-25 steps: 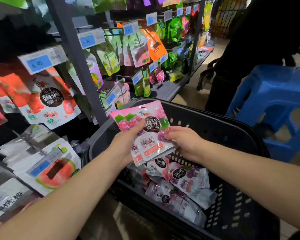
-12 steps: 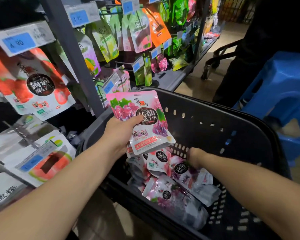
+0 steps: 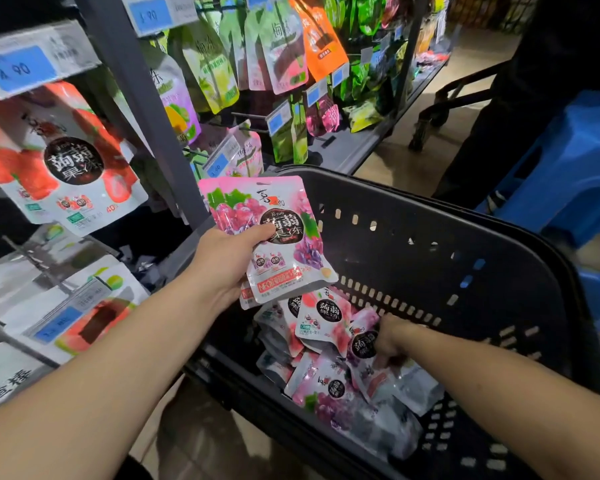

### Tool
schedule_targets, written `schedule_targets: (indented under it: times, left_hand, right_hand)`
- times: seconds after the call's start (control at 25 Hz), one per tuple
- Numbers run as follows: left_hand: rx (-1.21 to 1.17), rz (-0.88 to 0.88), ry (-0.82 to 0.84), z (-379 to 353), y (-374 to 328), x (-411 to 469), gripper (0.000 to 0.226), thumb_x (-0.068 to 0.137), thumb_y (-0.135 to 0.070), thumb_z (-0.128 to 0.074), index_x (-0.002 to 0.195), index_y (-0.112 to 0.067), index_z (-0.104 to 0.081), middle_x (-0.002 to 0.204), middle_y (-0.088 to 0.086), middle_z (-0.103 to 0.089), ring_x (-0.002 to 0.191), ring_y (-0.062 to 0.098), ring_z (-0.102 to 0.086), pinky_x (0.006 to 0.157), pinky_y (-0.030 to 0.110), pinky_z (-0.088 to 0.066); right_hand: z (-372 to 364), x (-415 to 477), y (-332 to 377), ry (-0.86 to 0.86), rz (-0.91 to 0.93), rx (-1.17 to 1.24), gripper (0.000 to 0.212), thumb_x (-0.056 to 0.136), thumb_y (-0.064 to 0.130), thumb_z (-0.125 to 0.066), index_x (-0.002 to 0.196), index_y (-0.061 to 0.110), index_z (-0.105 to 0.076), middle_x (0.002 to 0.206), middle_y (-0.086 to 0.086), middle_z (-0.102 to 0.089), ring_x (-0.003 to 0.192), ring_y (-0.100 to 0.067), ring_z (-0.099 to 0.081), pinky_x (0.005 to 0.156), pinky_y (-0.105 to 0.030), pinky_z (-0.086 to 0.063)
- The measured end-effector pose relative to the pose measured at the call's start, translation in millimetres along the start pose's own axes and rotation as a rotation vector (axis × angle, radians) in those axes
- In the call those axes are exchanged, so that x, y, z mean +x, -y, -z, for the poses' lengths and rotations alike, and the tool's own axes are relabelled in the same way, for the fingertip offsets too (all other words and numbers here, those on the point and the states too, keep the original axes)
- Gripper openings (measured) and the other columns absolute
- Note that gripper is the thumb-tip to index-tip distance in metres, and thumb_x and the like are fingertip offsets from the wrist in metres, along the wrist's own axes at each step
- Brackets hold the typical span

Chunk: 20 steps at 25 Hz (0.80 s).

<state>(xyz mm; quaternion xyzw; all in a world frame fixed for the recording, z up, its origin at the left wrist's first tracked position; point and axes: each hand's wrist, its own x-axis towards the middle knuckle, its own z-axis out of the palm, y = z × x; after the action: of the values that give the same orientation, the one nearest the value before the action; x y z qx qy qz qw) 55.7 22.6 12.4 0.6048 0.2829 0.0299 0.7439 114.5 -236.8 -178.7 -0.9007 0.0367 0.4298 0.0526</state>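
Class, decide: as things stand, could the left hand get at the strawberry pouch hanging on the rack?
Probably only to touch it. Nothing stands between the left hand and the strawberry pouch hanging to its left, but the hand grips grape pouches.

dim store light | glare on glossy packets | edges bowed, perhaps blurred | basket interior shadowed

- Basket (image 3: 465, 237): black plastic, matt, with perforated walls.
- Pink grape pouch (image 3: 267, 237), above the basket's left rim: glossy plastic film, smooth, with glare along the clear bottom seal.
- Loose pouches (image 3: 326, 393) on the basket floor: same shiny film, crinkled.
- Shelf upright (image 3: 146, 109): grey painted metal, matt.
- Stool (image 3: 575, 161): blue plastic, slight sheen.
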Motion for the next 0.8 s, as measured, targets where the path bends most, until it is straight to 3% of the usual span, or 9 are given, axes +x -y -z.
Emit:
schedule_targets:
  times: [0.08,0.12,0.2,0.32,0.4,0.56,0.64,0.8]
  left_hand:
    - [-0.003,0.0,-0.007,-1,0,0,0.019,0.089,-0.009,-0.078,0.107,-0.007,-0.072,0.093,0.013,-0.08,0.081,0.031,-0.079,0.072,0.044,-0.063]
    - [-0.006,0.0,-0.009,0,0,-1,0.019,0.089,-0.009,-0.078,0.107,-0.007,-0.072,0.093,0.013,-0.08,0.081,0.031,-0.079,0.073,0.044,-0.063]
    - [-0.008,-0.002,-0.007,0,-1,-3,0.018,0.09,-0.01,-0.077,0.107,-0.007,-0.071,0.094,0.013,-0.08,0.081,0.03,-0.079,0.072,0.044,-0.064]
    - [-0.011,-0.001,-0.002,1,-4,-10,0.017,0.091,-0.01,-0.077,0.107,-0.007,-0.071,0.094,0.013,-0.08,0.081,0.031,-0.079,0.071,0.045,-0.064]
    - [-0.015,-0.01,-0.01,3,-7,-13,0.015,0.091,-0.01,-0.076,0.105,-0.008,-0.071,0.093,0.013,-0.08,0.079,0.03,-0.079,0.066,0.043,-0.065]
    - [-0.043,-0.038,-0.03,10,-15,-26,0.018,0.091,-0.008,-0.077,0.107,-0.007,-0.07,0.095,0.015,-0.08,0.081,0.033,-0.079,0.066,0.044,-0.065]
    - [-0.053,-0.055,-0.051,15,-19,-37,0.019,0.09,-0.008,-0.077,0.108,-0.006,-0.07,0.096,0.016,-0.08,0.081,0.033,-0.079,0.065,0.043,-0.064]
    - [-0.072,-0.107,-0.091,28,-28,-62,0.013,0.09,-0.008,-0.077,0.103,-0.007,-0.071,0.093,0.016,-0.08,0.077,0.032,-0.079,0.065,0.042,-0.063]
  right_hand:
    - [5,2,-2,0.113,0.006,0.087,0.046,0.082,0.02,-0.085,0.119,0.004,-0.062,0.1,-0.007,-0.069,0.087,-0.023,-0.072,0.084,-0.038,-0.062]
    - [8,1,-2,0.2,0.007,0.166,0.031,0.089,0.022,-0.078,0.111,0.005,-0.064,0.094,-0.006,-0.065,0.08,-0.021,-0.067,0.081,-0.038,-0.063]
    - [9,0,-1,0.255,-0.004,0.278,0.033,0.095,0.031,-0.071,0.112,0.003,-0.066,0.096,-0.008,-0.066,0.075,-0.021,-0.063,0.067,-0.036,-0.061]
    - [12,-5,4,0.18,-0.01,0.302,0.034,0.093,0.021,-0.073,0.116,-0.003,-0.066,0.112,-0.016,-0.073,0.079,-0.025,-0.068,0.054,-0.032,-0.058]
    - [25,-22,6,0.137,-0.006,0.282,0.024,0.092,0.013,-0.074,0.108,-0.004,-0.068,0.107,-0.018,-0.075,0.075,-0.025,-0.068,0.051,-0.034,-0.058]
    - [70,-66,-1,-0.057,0.123,0.142,0.029,0.085,0.013,-0.079,0.108,0.0,-0.068,0.095,-0.013,-0.07,0.068,-0.023,-0.064,0.047,-0.026,-0.053]
    - [88,-84,-7,-0.142,0.215,0.252,0.019,0.084,0.008,-0.077,0.099,0.006,-0.066,0.091,-0.012,-0.066,0.078,-0.026,-0.063,0.063,-0.03,-0.052]
    - [112,-119,-9,-0.129,0.389,0.867,0.024,0.077,-0.016,-0.072,0.1,-0.014,-0.064,0.091,-0.031,-0.069,0.074,-0.037,-0.068,0.065,-0.047,-0.057]
